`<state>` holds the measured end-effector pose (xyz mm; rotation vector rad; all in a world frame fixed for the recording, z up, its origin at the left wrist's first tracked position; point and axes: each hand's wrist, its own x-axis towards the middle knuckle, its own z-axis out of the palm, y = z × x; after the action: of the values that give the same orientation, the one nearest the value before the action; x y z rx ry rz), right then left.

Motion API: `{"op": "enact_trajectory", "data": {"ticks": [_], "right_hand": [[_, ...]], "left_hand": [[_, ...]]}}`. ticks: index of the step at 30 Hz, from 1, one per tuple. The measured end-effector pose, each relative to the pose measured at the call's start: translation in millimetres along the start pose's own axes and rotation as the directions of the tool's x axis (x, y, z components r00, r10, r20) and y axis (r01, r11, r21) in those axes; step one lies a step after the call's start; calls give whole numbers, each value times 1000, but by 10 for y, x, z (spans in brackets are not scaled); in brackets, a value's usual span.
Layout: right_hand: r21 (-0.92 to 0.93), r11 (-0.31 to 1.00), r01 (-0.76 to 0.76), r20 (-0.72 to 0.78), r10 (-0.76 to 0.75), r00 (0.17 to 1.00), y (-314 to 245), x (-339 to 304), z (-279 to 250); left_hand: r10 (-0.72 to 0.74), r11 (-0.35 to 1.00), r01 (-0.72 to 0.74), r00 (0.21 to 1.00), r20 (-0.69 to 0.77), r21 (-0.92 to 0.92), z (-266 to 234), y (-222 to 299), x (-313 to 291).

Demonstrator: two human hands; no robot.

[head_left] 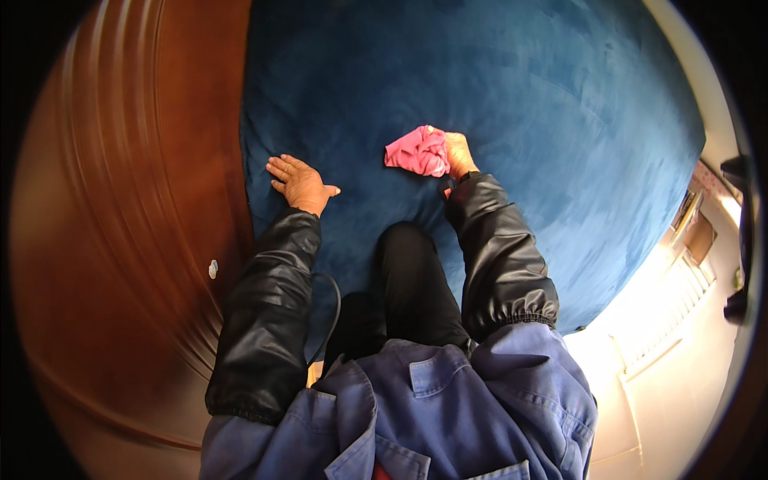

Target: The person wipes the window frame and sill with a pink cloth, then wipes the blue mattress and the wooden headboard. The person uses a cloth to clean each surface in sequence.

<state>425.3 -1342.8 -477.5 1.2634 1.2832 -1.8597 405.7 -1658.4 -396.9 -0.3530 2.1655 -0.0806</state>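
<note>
My right hand [459,155] is closed around one end of a crumpled pink cloth [418,152], which lies bunched on a large blue fabric cover [560,104]. Part of the right fingers is hidden behind the cloth. To the left, near the cover's edge, my left hand [303,186] rests on the blue fabric, palm down, thumb out to the side and nothing in it. Black sleeve covers reach up both forearms. One of my knees [406,248], in black trousers, is on the cover between the arms.
A glossy brown wooden panel [192,104] with curved grooves stands along the left side of the cover. A small white piece [213,269] sits on it. A dark cable [335,308] hangs beside my left sleeve. At the right is a bright pale floor [640,384] and shelving.
</note>
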Motion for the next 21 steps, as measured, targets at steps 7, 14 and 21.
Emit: {"op": "enact_trajectory", "data": {"ticks": [7,14,21], "right_hand": [[-75,995,61,-1,-61,998,84,121,-76],[-140,983,121,-3,-123,992,65,109,-75],[42,997,57,19,-58,998,99,112,-74]], "left_hand": [[-2,999,5,996,-86,36,186,22,56],[-16,991,30,994,-108,128,222,89,94],[125,991,-105,953,-275,86,448,-152,-17]]}}
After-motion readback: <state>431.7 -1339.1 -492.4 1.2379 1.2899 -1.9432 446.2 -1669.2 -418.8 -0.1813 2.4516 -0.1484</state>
